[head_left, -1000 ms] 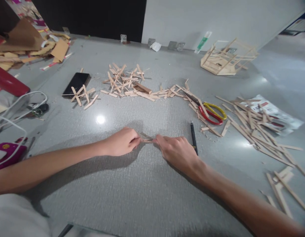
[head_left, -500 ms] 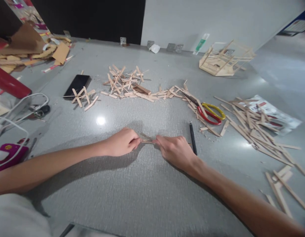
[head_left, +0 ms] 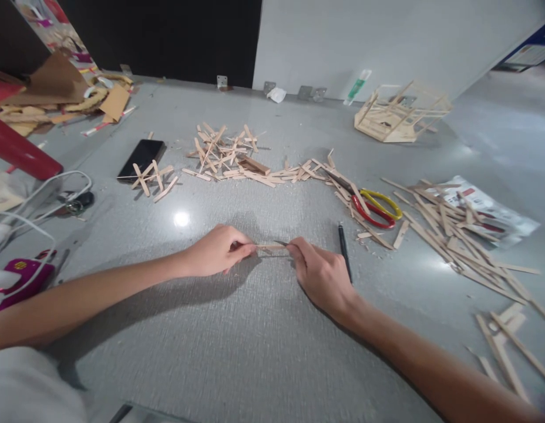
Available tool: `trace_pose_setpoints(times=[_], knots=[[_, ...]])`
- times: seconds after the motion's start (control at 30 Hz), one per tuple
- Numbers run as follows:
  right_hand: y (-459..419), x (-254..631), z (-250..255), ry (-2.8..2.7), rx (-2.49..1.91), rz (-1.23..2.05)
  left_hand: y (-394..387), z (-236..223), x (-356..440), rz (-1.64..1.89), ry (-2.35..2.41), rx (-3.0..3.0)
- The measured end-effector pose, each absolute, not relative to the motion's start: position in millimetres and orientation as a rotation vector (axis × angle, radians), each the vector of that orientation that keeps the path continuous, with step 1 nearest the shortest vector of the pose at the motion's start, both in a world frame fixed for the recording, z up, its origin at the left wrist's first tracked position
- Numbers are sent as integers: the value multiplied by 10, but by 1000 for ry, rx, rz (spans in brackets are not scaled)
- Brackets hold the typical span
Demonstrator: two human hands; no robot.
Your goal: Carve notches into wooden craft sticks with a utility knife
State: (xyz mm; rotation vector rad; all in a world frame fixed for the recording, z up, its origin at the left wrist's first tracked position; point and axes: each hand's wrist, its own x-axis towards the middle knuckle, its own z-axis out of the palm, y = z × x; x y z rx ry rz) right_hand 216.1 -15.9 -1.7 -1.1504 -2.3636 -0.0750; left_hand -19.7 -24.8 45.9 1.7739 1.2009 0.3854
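Note:
My left hand (head_left: 219, 249) is closed, its thumb and fingers pinching the left end of a thin wooden stick (head_left: 272, 247). The stick lies roughly level across the gap between my hands, low over the grey table. At its right part is my right hand (head_left: 323, 270), also closed. A thin dark pointed blade (head_left: 280, 242) pokes out from the right fingertips along the stick; its handle is hidden in the hand. Just right of that hand lies a black pen (head_left: 345, 252).
Wooden craft sticks (head_left: 224, 150) lie heaped beyond my hands, with red-and-yellow-handled scissors (head_left: 376, 208) beside them. More sticks (head_left: 457, 235) spread at right near a plastic packet (head_left: 497, 211). A phone (head_left: 143, 157) lies left; a wooden frame model (head_left: 398, 117) stands at back right.
My right hand has slid right, so the gap between the hands is wider and more stick shows. The dark blade tip has moved right with it. The view has shifted slightly.

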Motion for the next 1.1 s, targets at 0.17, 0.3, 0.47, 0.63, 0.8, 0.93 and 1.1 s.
trace_pose_setpoints(times=[0.17,0.3,0.47,0.63,0.8,0.93,1.1], knots=[[-195,2167,34,-2413,-954,-141,-210,449,-220,358,1143,1704],[-223,2175,64,-2534,-823,-248,-172,449,-258,268,1042,1628],[-246,2189,94,-2613,-737,-338,-152,437,-272,222,1024,1586],[-258,2167,130,-2622,-648,-432,-165,420,-248,210,1063,1625],[-273,2138,171,-2642,-665,-461,-171,428,-235,207,1072,1658],[-276,2132,180,-2657,-681,-495,-174,425,-230,198,1088,1659],[-291,2119,201,-2676,-669,-600,-165,415,-244,217,1062,1652]])
